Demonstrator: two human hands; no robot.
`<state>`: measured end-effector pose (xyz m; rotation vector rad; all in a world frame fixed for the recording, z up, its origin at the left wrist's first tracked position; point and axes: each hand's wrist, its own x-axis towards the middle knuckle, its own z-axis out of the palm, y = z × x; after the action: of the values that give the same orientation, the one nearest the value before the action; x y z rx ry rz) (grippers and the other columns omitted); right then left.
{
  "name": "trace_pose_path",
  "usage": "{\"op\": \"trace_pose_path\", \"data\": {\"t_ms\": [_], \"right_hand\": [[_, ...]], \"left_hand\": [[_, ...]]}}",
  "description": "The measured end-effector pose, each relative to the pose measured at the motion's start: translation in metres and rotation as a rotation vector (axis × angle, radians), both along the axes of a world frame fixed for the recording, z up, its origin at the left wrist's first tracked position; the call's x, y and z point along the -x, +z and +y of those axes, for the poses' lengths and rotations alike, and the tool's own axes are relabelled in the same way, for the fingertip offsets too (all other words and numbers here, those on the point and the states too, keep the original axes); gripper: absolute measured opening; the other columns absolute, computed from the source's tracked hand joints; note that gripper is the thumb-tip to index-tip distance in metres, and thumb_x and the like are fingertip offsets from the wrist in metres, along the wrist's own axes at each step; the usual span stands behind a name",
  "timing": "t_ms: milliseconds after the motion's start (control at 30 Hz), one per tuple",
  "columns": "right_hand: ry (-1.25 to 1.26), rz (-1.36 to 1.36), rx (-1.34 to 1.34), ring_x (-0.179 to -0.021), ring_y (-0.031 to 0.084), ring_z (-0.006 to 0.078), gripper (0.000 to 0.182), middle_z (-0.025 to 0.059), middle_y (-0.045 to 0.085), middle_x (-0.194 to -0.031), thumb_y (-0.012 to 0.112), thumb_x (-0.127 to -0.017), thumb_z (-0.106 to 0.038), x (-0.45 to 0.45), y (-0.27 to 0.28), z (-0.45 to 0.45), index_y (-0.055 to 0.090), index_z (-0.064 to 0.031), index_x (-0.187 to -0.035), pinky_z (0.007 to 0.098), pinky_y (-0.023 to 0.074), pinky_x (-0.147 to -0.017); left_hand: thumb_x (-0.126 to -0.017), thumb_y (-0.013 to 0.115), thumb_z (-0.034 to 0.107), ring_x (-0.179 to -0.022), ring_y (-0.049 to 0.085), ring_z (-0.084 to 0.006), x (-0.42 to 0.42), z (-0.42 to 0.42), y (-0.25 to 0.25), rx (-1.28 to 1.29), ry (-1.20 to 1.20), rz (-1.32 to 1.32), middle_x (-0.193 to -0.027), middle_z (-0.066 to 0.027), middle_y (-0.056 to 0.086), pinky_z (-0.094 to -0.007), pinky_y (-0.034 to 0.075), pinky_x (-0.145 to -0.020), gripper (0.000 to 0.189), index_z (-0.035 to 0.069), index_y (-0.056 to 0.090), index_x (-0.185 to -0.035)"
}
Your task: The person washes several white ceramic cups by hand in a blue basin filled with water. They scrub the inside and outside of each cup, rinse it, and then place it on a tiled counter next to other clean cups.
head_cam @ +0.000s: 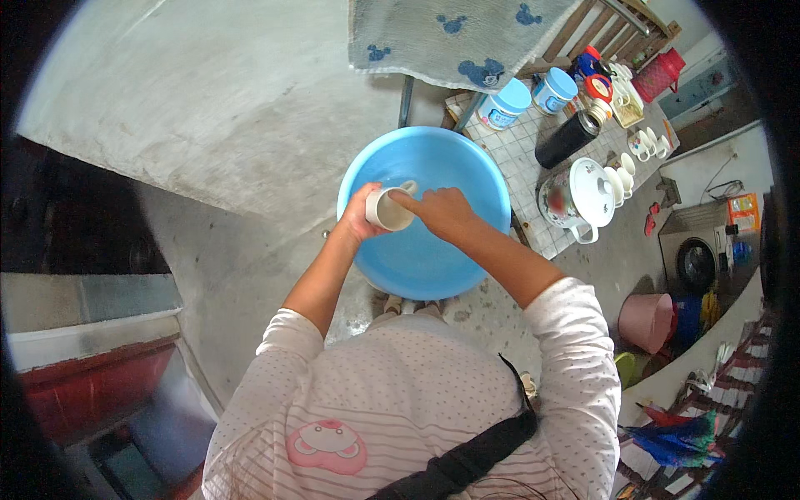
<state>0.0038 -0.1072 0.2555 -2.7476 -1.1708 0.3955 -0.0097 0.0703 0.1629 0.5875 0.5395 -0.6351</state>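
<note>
My left hand (359,215) is wrapped around the side of a white cup (396,215), which is tilted so that its mouth faces me. The cup's handle points away, up and to the right. From the other side my right hand (445,211) reaches over with its index finger at the cup's rim and inner wall. The other right fingers are curled, and the thumb is hidden. Both hands and the cup are above a large light-blue plastic basin (425,290). Some water seems to lie in it, though its depth is hard to tell.
Right of the basin, a tiled table (528,215) bears a lidded white enamel pot (565,197), a black vacuum flask (565,139), several white cups (615,181) and blue-lidded tins (509,103). A grey towel (437,44) hangs beyond the basin. A pink bucket (644,322) stands farther right.
</note>
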Motion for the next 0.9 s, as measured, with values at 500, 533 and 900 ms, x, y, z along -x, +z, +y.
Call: {"op": "trace_pose_path", "data": {"t_ms": [500, 533, 900], "right_hand": [[-0.390, 0.538, -0.275, -0.061, 0.059, 0.0303, 0.044, 0.0170, 0.059, -0.076, 0.045, -0.076, -0.013, 0.042, -0.019, 0.053, 0.036, -0.0106, -0.119, 0.0414, 0.0449, -0.054], [-0.267, 0.261, -0.124, -0.059, 0.058, 0.0304, 0.041, 0.0165, 0.059, -0.073, 0.045, -0.077, -0.014, 0.041, -0.023, 0.042, 0.038, -0.0112, -0.117, 0.0415, 0.0447, -0.053], [-0.552, 0.300, -0.470, -0.061, 0.058, 0.0233, 0.025, 0.0099, 0.059, -0.071, 0.052, -0.078, -0.028, 0.006, 0.010, 0.004, 0.053, -0.0054, -0.088, 0.0333, 0.0434, -0.054]], "left_hand": [[-0.074, 0.045, 0.035, -0.079, 0.055, -0.0266, -0.016, -0.005, -0.014, 0.156, 0.369, -0.235, -0.089, -0.0116, 0.057, -0.0394, 0.045, -0.071, 0.039, 0.004, 0.052, -0.098], [-0.074, 0.044, 0.035, -0.079, 0.055, -0.0272, -0.016, -0.004, -0.013, 0.170, 0.354, -0.245, -0.090, -0.0122, 0.057, -0.0398, 0.045, -0.071, 0.040, 0.003, 0.051, -0.098], [-0.074, 0.044, 0.036, -0.080, 0.057, -0.0314, -0.012, 0.003, -0.007, 0.223, 0.363, -0.297, -0.093, -0.0153, 0.056, -0.0450, 0.046, -0.072, 0.045, 0.003, 0.048, -0.104]]}}
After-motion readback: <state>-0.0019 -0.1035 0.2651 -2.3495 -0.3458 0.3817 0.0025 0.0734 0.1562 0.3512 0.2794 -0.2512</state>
